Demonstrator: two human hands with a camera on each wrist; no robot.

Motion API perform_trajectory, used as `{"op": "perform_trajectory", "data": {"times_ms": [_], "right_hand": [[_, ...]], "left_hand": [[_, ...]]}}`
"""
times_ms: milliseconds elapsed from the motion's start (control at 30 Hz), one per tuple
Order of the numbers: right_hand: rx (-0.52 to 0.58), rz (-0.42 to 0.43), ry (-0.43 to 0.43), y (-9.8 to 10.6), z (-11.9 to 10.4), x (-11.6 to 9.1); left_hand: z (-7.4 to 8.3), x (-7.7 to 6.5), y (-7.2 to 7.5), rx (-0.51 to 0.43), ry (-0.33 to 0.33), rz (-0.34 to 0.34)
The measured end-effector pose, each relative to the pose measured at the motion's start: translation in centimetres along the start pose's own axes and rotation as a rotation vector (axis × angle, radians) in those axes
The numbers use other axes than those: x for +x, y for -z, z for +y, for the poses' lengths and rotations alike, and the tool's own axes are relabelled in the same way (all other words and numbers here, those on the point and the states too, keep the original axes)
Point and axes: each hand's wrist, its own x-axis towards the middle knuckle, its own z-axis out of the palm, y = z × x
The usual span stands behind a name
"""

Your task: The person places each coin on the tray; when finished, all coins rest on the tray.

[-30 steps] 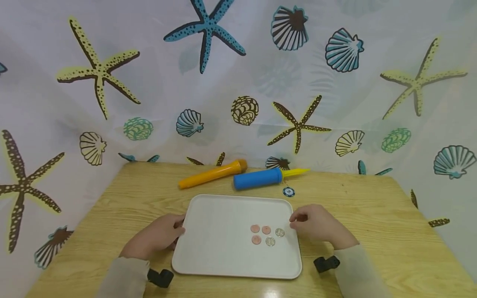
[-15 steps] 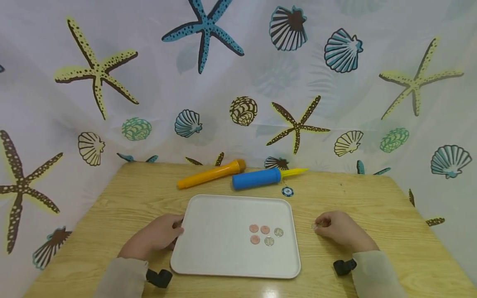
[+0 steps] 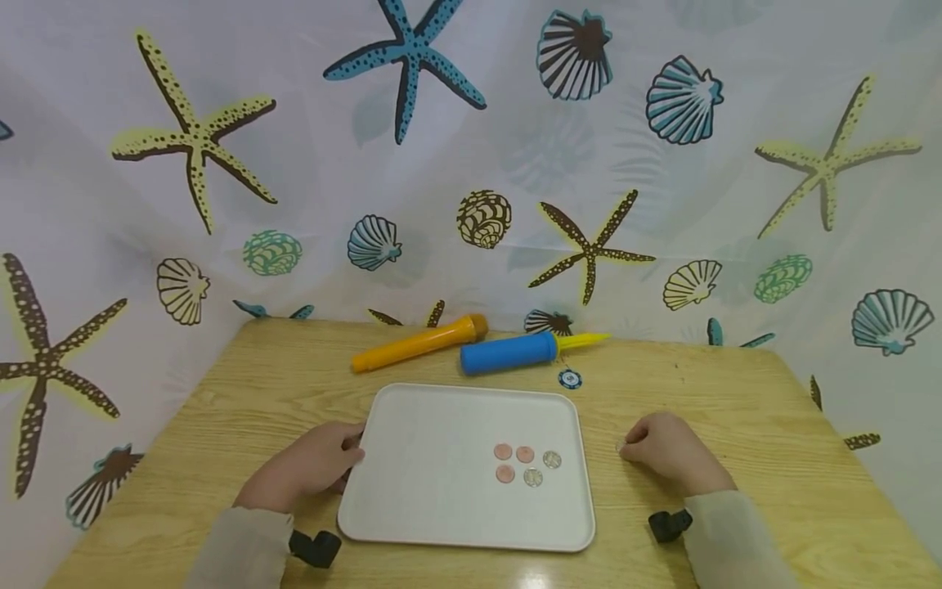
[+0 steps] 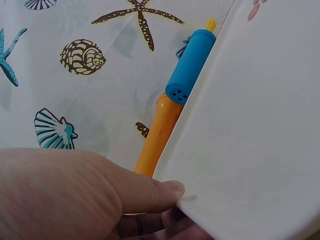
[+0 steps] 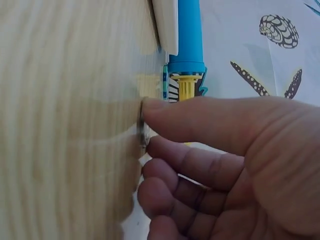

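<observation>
My left hand [image 3: 312,462] grips the left edge of a white tray [image 3: 419,491], thumb on top and fingers underneath, as the left wrist view shows. On the tray's right half lie several coins: copper-coloured ones such as one coin [image 3: 504,474], and two silvery ones, including a silver coin [image 3: 533,477]. Right of the tray, my right hand [image 3: 666,446] is low at the tabletop. Its thumb and index finger pinch a small coin [image 5: 142,125], seen edge-on against the wood in the right wrist view; the other fingers are curled.
Behind the tray lie an orange microphone-shaped tube [image 3: 419,343] and a blue hand pump [image 3: 508,353] with a yellow nozzle. A dark blue poker chip [image 3: 570,379] lies near the pump. A curtain [image 3: 456,164] with sea-shell prints hangs behind and beside the wooden table [image 3: 736,409].
My right hand has moved right, from the tray's right edge to the table beside it, where a coin shows at its fingertips. The left hand, tray and coins on it stay put.
</observation>
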Motion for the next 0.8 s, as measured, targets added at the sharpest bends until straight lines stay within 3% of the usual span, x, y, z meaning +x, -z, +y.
{"op": "perform_trajectory", "data": {"times_ms": [267, 800], "right_hand": [[-0.040, -0.003, -0.031, -0.3, -1.0, 0.1], [0.067, -0.060, -0.113, -1.2, -0.9, 0.5]], "left_hand": [[0.1, -0.1, 0.1, 0.023, 0.006, 0.005], [0.2, 0.0, 0.1, 0.033, 0.000, 0.006]]}}
